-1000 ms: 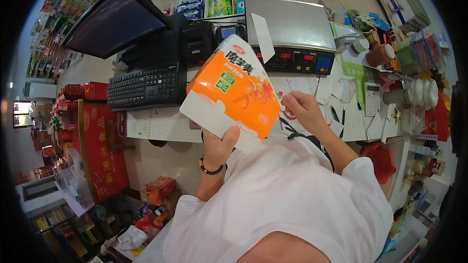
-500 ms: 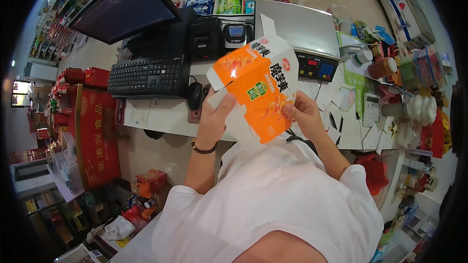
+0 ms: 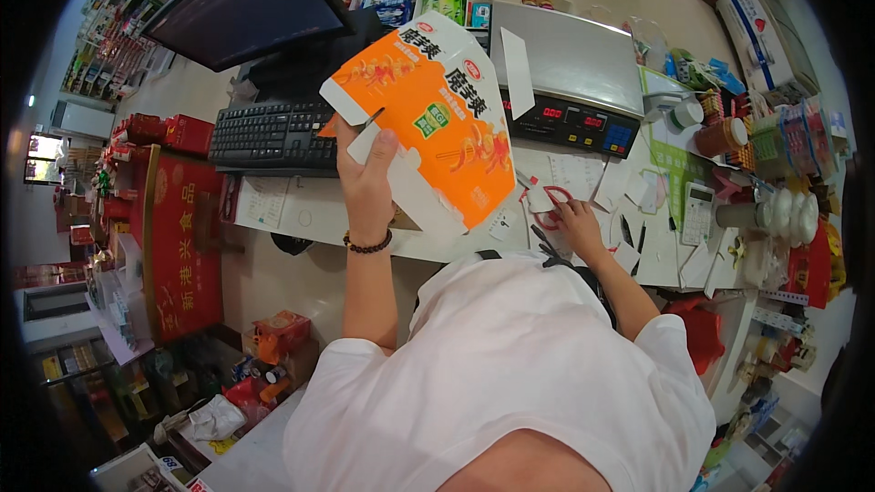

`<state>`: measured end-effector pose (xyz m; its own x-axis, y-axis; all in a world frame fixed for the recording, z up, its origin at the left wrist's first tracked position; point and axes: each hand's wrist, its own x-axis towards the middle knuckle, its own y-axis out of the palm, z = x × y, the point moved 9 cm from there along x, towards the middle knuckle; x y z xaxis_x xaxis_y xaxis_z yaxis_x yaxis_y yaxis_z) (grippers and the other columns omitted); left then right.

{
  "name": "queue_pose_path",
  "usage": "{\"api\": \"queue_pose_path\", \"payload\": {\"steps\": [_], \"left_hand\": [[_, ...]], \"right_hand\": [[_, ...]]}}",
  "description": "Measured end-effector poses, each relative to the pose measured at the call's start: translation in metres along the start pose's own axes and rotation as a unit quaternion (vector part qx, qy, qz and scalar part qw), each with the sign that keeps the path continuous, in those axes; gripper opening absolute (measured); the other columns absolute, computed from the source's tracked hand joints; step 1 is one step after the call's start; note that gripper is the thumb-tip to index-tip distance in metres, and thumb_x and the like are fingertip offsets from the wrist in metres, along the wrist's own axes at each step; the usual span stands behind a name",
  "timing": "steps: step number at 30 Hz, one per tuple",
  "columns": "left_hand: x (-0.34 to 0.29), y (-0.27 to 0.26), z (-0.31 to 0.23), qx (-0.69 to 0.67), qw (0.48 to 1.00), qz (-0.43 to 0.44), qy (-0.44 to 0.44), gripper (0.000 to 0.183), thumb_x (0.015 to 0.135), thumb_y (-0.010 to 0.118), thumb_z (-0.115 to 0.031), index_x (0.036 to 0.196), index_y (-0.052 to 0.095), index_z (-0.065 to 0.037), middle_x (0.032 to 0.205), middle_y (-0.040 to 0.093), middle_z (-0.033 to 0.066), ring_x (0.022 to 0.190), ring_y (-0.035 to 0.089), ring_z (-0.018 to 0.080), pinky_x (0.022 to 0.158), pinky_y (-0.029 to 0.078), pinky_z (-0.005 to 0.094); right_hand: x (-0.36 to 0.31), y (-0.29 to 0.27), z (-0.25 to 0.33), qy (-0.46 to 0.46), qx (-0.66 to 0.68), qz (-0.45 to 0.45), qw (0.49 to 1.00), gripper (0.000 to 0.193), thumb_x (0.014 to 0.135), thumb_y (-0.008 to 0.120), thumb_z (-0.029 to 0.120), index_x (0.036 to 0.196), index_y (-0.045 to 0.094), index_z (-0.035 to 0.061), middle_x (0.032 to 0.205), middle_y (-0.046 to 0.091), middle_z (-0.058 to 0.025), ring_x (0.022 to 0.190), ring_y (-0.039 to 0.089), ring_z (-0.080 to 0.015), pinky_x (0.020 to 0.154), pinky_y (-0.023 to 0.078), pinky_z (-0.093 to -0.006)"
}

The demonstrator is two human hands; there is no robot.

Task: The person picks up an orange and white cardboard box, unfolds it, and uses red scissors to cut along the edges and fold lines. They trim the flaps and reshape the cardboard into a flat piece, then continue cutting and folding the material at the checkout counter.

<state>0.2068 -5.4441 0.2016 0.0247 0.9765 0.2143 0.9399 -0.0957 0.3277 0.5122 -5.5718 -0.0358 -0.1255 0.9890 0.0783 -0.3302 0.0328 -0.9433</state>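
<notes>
My left hand (image 3: 369, 173), with a dark bead bracelet at the wrist, grips the lower left edge of a flattened orange and white cardboard box (image 3: 465, 159). Thumb in front, it holds the box tilted above the counter, with white flaps sticking out. My right hand (image 3: 580, 226) is down at the counter, its fingers closed on the red handles of a pair of scissors (image 3: 552, 193). Part of the handles is hidden under the fingers, and the blades are hard to make out.
A weighing scale (image 3: 572, 46) with a red lit display stands behind the box. To the left are a black keyboard (image 3: 273, 135) and a monitor (image 3: 246, 9). Papers, pens and a white calculator (image 3: 697, 210) lie on the right, beside several jars (image 3: 718, 134).
My right hand has let go of the box and moved down to the red-handled scissors. The box, now in my left hand alone, has shifted left and slightly up.
</notes>
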Motion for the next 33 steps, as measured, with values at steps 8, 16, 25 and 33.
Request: {"api": "queue_pose_path", "payload": {"steps": [8, 16, 25, 33], "left_hand": [[0.011, -0.004, -0.013, 0.002, 0.999, -0.028, 0.032, 0.044, 0.086, 0.05, -0.007, 0.126, 0.033, 0.001, 0.118, 0.048, 0.0118, 0.104, 0.05, 0.0174, 0.088, 0.04, 0.0284], [0.018, -0.024, -0.024, -0.025, 0.997, -0.07, 0.029, 0.045, 0.085, 0.048, -0.004, 0.127, 0.032, 0.001, 0.118, 0.048, 0.0137, 0.105, 0.051, 0.0191, 0.085, 0.044, 0.0294], [0.029, -0.029, -0.022, -0.045, 0.995, -0.084, 0.029, 0.043, 0.085, 0.048, -0.002, 0.126, 0.034, 0.001, 0.119, 0.048, 0.014, 0.106, 0.051, 0.0207, 0.087, 0.044, 0.0311], [0.031, -0.018, -0.004, -0.086, 0.994, -0.061, -0.002, 0.042, 0.084, 0.05, -0.002, 0.124, 0.036, 0.001, 0.116, 0.05, 0.0136, 0.104, 0.052, 0.0205, 0.086, 0.044, 0.0313]], "right_hand": [[0.024, 0.023, 0.018, 0.004, -0.091, -0.016, 0.996, 0.051, 0.068, 0.06, 0.006, 0.117, 0.045, 0.0046, 0.094, 0.054, -0.0165, 0.09, 0.052, -0.032, 0.074, 0.047, -0.0378], [0.032, -0.008, -0.013, 0.137, 0.154, 0.046, 0.977, 0.049, 0.069, 0.063, 0.005, 0.115, 0.046, 0.0082, 0.085, 0.055, -0.0114, 0.078, 0.056, -0.0225, 0.067, 0.047, -0.03], [0.03, -0.095, 0.124, 0.126, 0.678, 0.205, 0.695, 0.081, 0.067, 0.065, -0.002, 0.137, 0.023, 0.0074, 0.083, 0.047, -0.0025, 0.075, 0.047, -0.0101, 0.069, 0.041, -0.0235], [0.029, -0.08, 0.121, 0.156, 0.619, 0.204, 0.742, 0.07, 0.07, 0.073, 0.011, 0.128, 0.033, 0.0082, 0.078, 0.043, 0.0015, 0.072, 0.043, -0.008, 0.069, 0.039, -0.0212]]}}
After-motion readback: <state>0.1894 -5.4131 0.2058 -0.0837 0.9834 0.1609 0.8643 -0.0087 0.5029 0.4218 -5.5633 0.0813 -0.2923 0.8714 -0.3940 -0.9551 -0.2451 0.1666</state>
